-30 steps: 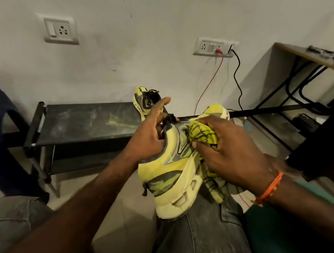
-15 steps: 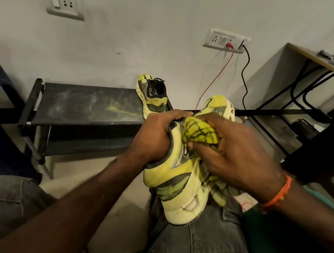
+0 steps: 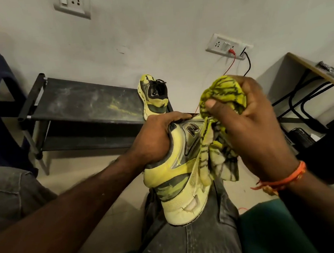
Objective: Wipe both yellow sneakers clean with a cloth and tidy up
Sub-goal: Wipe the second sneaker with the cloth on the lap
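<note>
One yellow sneaker rests heel-down on my right thigh, its side facing me. My left hand grips it at the collar, fingers curled into the opening. My right hand holds a bunched yellow cloth with black stripes just above and right of the shoe, thumb pressed on the wad; the cloth's loose end hangs down against the shoe's side. The second yellow sneaker stands on the right end of the black shoe rack, heel toward me.
The dusty two-shelf rack stands against the wall. A wall socket holds a red and a black cable. A desk with black cables under it is at right. Dark cloth hangs at far left.
My right hand lifted the cloth off the sneaker's side, up and to the right. The left hand kept its grip on the collar. The camera tilted slightly downward.
</note>
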